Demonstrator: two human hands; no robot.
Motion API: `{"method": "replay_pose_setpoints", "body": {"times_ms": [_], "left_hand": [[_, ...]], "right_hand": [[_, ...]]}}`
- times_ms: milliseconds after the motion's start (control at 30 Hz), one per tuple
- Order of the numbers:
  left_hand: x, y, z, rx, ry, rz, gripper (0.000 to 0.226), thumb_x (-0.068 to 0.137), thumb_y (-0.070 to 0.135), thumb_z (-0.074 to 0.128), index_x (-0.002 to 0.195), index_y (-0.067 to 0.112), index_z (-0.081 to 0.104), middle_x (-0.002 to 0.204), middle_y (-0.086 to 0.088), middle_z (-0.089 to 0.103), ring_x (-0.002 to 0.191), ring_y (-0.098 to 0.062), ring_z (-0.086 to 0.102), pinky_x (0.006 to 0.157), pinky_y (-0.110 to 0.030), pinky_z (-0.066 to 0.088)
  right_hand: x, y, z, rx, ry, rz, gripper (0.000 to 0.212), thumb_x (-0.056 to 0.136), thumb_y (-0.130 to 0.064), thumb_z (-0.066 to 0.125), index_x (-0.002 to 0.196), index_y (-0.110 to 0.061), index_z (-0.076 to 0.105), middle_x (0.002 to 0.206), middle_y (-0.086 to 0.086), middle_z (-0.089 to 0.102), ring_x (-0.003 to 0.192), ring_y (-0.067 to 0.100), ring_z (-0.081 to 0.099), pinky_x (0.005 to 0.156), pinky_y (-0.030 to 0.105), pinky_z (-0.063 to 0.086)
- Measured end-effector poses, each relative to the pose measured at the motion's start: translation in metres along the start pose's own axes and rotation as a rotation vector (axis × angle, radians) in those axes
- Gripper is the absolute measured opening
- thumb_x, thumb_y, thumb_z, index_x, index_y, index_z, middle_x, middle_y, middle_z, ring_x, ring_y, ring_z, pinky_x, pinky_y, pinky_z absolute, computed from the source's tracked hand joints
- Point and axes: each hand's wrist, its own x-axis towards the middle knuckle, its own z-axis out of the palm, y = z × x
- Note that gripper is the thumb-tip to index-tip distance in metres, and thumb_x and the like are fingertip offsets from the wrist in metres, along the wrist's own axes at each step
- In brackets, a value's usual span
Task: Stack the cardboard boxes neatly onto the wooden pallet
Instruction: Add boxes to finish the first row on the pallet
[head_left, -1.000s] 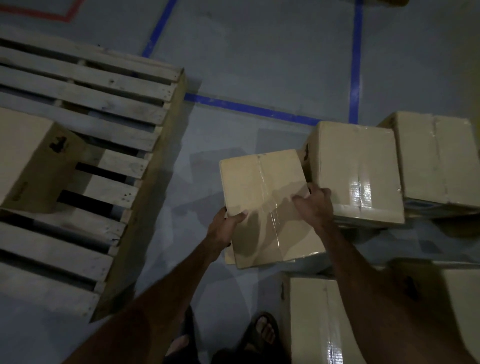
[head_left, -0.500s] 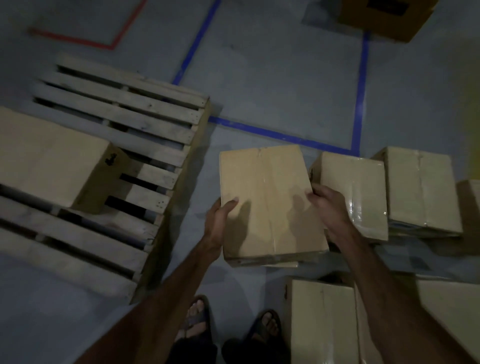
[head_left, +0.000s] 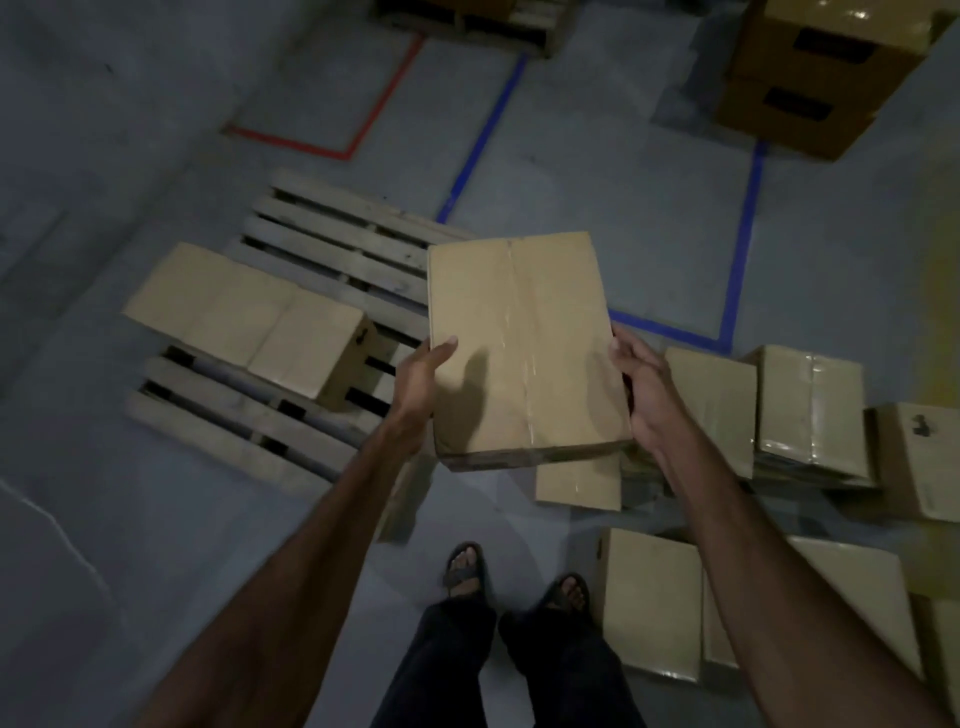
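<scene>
Nearest, the person's feet (head_left: 514, 577) in sandals stand on the grey floor (head_left: 597, 171), with loose boxes (head_left: 649, 597) on the floor just to their right and more lying beyond them toward the right edge.

Above the feet, both hands carry one box (head_left: 524, 348) clear of the floor, its taped top facing up. The left hand (head_left: 418, 379) clamps the left side, thumb laid over the top edge; the right hand (head_left: 641, 387) presses the right side, its fingers curled round the edge. How the fingers under the box lie cannot be told. Held out at arm's length by the sides alone, the box is probably light to moderate in weight; its walls look stiff and keep their shape. The glossy tape along the seam could be slick, so the plain cardboard sides or the bottom corners are the better hold. Every box is sealed, so the contents cannot be seen.

Further off to the left lies the pallet (head_left: 332, 239). Two boxes (head_left: 249, 317) sit side by side, touching, on its left part; the slats along its far edge and near edge are bare. The carried box hangs over the pallet's right edge.

Farthest, brown cartons (head_left: 810, 78) are stacked at the top right, past blue tape lines (head_left: 740, 244).
</scene>
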Motion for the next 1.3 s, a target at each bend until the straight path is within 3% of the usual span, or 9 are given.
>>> {"method": "replay_pose_setpoints", "body": {"times_ms": [133,267,333,433,500,700,900,1200,1300], "left_hand": [[-0.029,0.021,-0.050,-0.020,0.048,0.027,0.036,0.095,0.040,0.067,0.122,0.017,0.076,0.113,-0.002,0.078,0.111,-0.029,0.070,0.083,-0.037,0.053],[-0.045,0.028,-0.089,-0.113,0.066,0.053,0.061,0.077,0.057,0.073,0.123,0.016,0.075,0.119,-0.010,0.076,0.113,-0.037,0.070,0.100,-0.056,0.055],[-0.048,0.033,-0.103,-0.183,0.073,0.042,0.067,0.075,0.058,0.073,0.124,0.012,0.072,0.120,-0.017,0.074,0.110,-0.041,0.070,0.097,-0.057,0.056],[-0.052,0.050,-0.118,-0.238,0.092,-0.007,0.059,0.082,0.050,0.069,0.119,0.005,0.067,0.107,-0.019,0.072,0.089,-0.035,0.071,0.075,-0.043,0.057],[-0.049,0.060,-0.128,-0.240,0.118,-0.029,0.043,0.089,0.040,0.067,0.115,0.005,0.066,0.095,-0.014,0.069,0.080,-0.029,0.068,0.072,-0.037,0.053],[-0.045,0.073,-0.155,-0.281,0.099,-0.133,0.044,0.089,0.034,0.065,0.122,0.006,0.067,0.078,-0.007,0.073,0.062,-0.024,0.066,0.061,-0.029,0.051],[-0.050,0.067,-0.162,-0.358,0.189,-0.169,0.039,0.092,0.031,0.065,0.123,0.008,0.067,0.085,-0.007,0.071,0.060,-0.021,0.063,0.051,-0.024,0.049],[-0.072,0.034,-0.187,-0.417,0.326,-0.236,0.045,0.095,0.030,0.065,0.131,0.003,0.062,0.087,-0.012,0.074,0.064,-0.024,0.067,0.051,-0.026,0.054],[-0.080,0.024,-0.202,-0.417,0.336,-0.280,0.047,0.093,0.032,0.065,0.130,0.001,0.062,0.084,-0.015,0.072,0.063,-0.026,0.067,0.052,-0.027,0.054]], "right_hand": [[-0.041,-0.029,0.043,-0.038,-0.127,0.017,0.041,0.106,-0.015,0.052,0.147,-0.022,0.055,0.137,-0.003,0.067,0.125,0.021,0.063,0.099,0.039,0.055],[-0.065,-0.041,0.081,-0.023,-0.208,0.060,0.027,0.109,-0.020,0.046,0.124,-0.033,0.065,0.120,-0.006,0.073,0.105,0.015,0.071,0.083,0.034,0.057],[-0.067,-0.043,0.100,-0.015,-0.244,0.093,0.027,0.110,-0.024,0.045,0.130,-0.027,0.063,0.123,0.003,0.072,0.104,0.020,0.072,0.080,0.036,0.059],[-0.061,-0.047,0.125,0.010,-0.267,0.144,0.037,0.109,-0.029,0.047,0.142,-0.018,0.057,0.132,0.012,0.069,0.112,0.029,0.070,0.085,0.041,0.059],[-0.056,-0.054,0.137,0.012,-0.280,0.188,0.040,0.108,-0.032,0.046,0.141,-0.013,0.059,0.134,0.017,0.068,0.113,0.032,0.069,0.092,0.044,0.058],[-0.045,-0.070,0.168,-0.041,-0.361,0.200,0.048,0.107,-0.045,0.045,0.132,-0.010,0.067,0.126,0.018,0.072,0.114,0.033,0.069,0.097,0.044,0.054],[-0.036,-0.070,0.190,-0.015,-0.445,0.244,0.043,0.106,-0.042,0.050,0.130,-0.011,0.066,0.110,0.014,0.078,0.092,0.027,0.076,0.064,0.031,0.061],[-0.020,-0.032,0.225,-0.123,-0.542,0.310,0.036,0.102,-0.040,0.057,0.128,-0.017,0.068,0.120,0.019,0.074,0.107,0.037,0.071,0.095,0.051,0.056],[-0.021,-0.022,0.242,-0.155,-0.588,0.323,0.032,0.103,-0.038,0.057,0.126,-0.020,0.068,0.112,0.014,0.077,0.102,0.035,0.072,0.085,0.046,0.059]]}}
